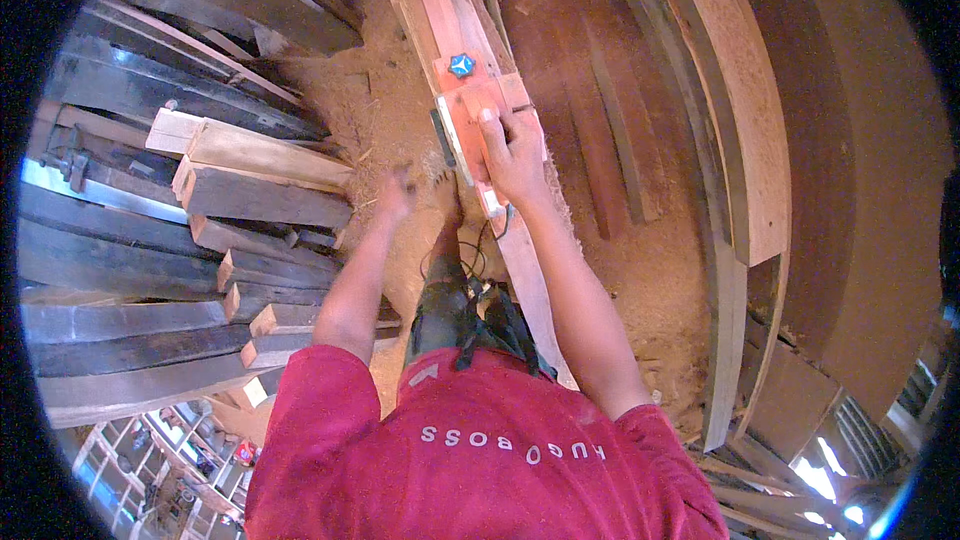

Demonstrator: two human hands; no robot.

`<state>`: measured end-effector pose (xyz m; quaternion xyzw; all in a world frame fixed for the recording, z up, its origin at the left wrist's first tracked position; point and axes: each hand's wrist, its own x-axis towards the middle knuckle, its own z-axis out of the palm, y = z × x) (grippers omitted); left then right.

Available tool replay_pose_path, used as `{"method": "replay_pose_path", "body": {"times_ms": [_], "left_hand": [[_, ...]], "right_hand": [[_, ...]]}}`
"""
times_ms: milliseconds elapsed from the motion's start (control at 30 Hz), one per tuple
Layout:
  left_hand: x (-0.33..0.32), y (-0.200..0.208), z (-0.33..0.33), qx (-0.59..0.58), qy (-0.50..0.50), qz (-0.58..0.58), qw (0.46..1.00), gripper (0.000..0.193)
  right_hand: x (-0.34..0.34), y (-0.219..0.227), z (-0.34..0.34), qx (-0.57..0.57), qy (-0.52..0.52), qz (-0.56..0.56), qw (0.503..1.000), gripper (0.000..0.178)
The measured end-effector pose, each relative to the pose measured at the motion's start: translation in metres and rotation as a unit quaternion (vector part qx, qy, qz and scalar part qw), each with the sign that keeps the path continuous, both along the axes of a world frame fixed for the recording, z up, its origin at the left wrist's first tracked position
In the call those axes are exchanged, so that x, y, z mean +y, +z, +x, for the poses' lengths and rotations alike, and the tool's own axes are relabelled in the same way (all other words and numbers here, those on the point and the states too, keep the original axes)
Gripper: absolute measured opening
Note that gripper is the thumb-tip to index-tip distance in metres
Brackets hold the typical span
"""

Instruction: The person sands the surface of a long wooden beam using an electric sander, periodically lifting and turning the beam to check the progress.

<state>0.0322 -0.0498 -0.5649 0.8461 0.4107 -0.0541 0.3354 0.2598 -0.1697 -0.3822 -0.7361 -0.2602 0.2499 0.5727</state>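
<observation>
My right hand (515, 155) is closed round the handle of an orange electric planer (465, 115). The planer has a blue knob (460, 65) at its far end and rests on a long, pale reddish wooden board (528, 270). A dark cord (497, 230) hangs from its near end. To the left of the planer, my left hand (397, 197) hangs above the dusty floor, clear of the board. It is somewhat blurred, with its fingers loosely apart and nothing seen in them.
Stacked beams (270, 195) with sawn ends fill the left side. A metal clamp (72, 155) sits among them. Thick planks (745, 120) stand along the right. Sawdust (640, 280) covers the floor, and flat boards (600, 130) lie right of the planed one.
</observation>
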Motion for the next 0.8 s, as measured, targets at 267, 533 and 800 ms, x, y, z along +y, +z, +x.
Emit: {"method": "replay_pose_path", "body": {"times_ms": [267,533,800], "left_hand": [[-0.105,-0.002,-0.076,0.059,0.076,-0.189,0.977,0.047],[-0.116,0.057,0.036,-0.204,0.149,-0.282,0.926,0.060],[-0.082,0.089,0.088,-0.282,0.132,-0.259,0.914,0.067]], "right_hand": [[0.060,0.009,0.025,-0.075,-0.011,-0.009,0.997,0.049],[0.113,-0.023,0.070,-0.076,-0.012,-0.017,0.997,0.057],[0.179,-0.002,0.094,-0.070,-0.003,-0.011,0.997,0.059]]}}
